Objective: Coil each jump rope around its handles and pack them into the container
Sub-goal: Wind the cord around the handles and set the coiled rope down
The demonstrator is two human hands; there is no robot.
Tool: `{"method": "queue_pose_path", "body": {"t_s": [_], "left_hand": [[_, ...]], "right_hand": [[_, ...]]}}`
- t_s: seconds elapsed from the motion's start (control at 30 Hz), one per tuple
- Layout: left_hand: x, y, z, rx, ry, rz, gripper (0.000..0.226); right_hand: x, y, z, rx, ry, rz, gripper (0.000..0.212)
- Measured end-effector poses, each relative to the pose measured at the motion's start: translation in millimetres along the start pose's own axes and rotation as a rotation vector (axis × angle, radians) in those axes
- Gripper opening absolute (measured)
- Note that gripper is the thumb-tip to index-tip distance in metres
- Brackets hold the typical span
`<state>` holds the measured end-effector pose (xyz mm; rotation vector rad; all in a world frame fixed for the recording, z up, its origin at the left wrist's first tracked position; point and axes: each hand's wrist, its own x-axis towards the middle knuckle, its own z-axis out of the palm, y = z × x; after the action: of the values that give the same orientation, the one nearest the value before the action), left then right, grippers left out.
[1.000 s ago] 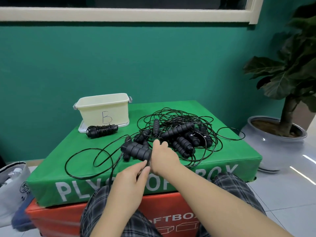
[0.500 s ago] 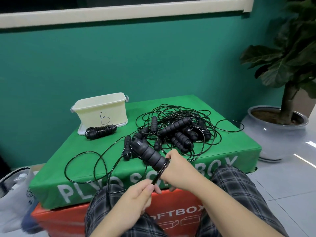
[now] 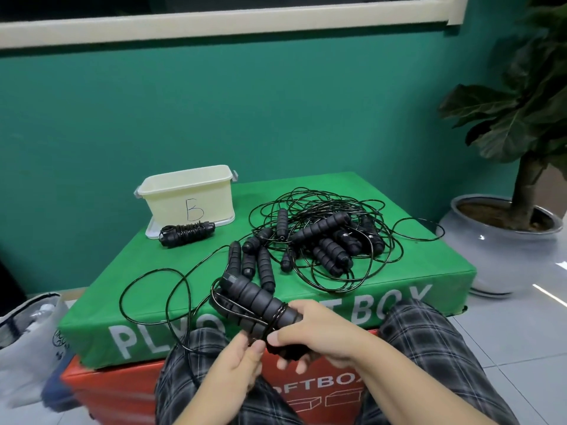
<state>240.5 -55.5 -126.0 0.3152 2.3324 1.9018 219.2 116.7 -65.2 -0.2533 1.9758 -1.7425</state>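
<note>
You are at the start of the winding on a second rope. Your right hand (image 3: 322, 331) grips the near end of a pair of handles (image 3: 260, 305) held side by side, fingers curled under them, thumb on top. Your left hand (image 3: 236, 360) pinches the cord (image 3: 171, 302) between thumb and fingers just beside the handles, where the first few turns already sit close to your right thumb. The rest of that cord trails off in loose loops over the front left of the green box (image 3: 399, 271) and down over your lap.

As I judge it, the next move calls for you to keep the handles pinned together, carry the cord round them turn after turn toward the far end, and keep it taut so the turns lie side by side and do not slip off. Watch the slack: it could snag on the box edge or drag in the loose handles just beyond.

One coiled rope (image 3: 187, 233) lies in front of the container (image 3: 190, 194), touching or nearly touching the lid under it; none shows inside, though the inside is mostly hidden. The tangled pile (image 3: 322, 237) waits on the right of the box.

The container bears a handwritten "B". The green box reads "PLYO" and "BOX" with the middle covered by your hands; the red box (image 3: 122, 391) below shows "FTBOX".
</note>
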Motion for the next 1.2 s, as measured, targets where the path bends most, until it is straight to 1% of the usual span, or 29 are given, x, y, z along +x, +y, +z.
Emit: {"method": "queue_pose_path", "body": {"t_s": [0.07,0.13,0.2,0.27,0.37,0.43,0.5,0.57,0.63,0.77,0.8,0.87,0.9,0.93,0.97,1.1,1.13,1.2], "left_hand": [[0,0,1,-0.023,0.002,-0.008,0.016],[2,2,1,-0.047,0.034,-0.003,0.034],[4,4,2,-0.052,0.062,0.018,0.042],[6,4,3,-0.066,0.080,0.055,0.041],[7,-3,5,-0.050,0.091,0.091,0.034],[5,-4,7,-0.030,0.100,0.093,0.037],[6,-9,9,0.030,0.147,0.154,0.038],[8,-19,8,0.130,0.204,0.231,0.040],[9,-27,8,0.181,0.252,0.242,0.042],[9,-25,8,0.187,0.328,0.210,0.034],[10,-25,8,0.194,0.348,0.202,0.034],[11,-26,7,0.211,0.391,0.180,0.033],[11,-27,6,0.213,0.400,0.169,0.031],[10,-26,6,0.212,0.402,0.155,0.031],[9,-24,7,0.214,0.401,0.145,0.032],[8,-21,7,0.286,0.425,0.149,0.037],[8,-22,7,0.305,0.426,0.162,0.039],[7,-22,8,0.342,0.395,0.213,0.035]], "right_hand": [[1,5,-1,0.018,-0.034,-0.010,0.014],[3,10,-1,0.045,-0.042,-0.021,0.023],[5,15,-1,0.104,-0.035,-0.017,0.033],[6,18,-2,0.176,-0.048,0.004,0.037],[8,25,-3,0.262,-0.122,0.069,0.040],[8,30,-4,0.318,-0.159,0.103,0.040],[7,32,-5,0.378,-0.169,0.130,0.037],[7,32,-4,0.381,-0.152,0.134,0.037],[9,32,-1,0.312,-0.080,0.107,0.039],[15,32,7,0.191,0.184,-0.005,0.032],[15,30,9,0.080,0.264,-0.048,0.031],[13,27,11,-0.308,0.395,-0.156,0.028],[13,26,12,-0.484,0.416,-0.193,0.026],[12,25,12,-0.595,0.412,-0.200,0.027],[12,23,13,-0.655,0.390,-0.185,0.030],[11,23,16,-0.771,0.293,-0.135,0.063],[11,24,16,-0.796,0.297,-0.142,0.066],[12,26,16,-0.803,0.343,-0.158,0.063]]}}
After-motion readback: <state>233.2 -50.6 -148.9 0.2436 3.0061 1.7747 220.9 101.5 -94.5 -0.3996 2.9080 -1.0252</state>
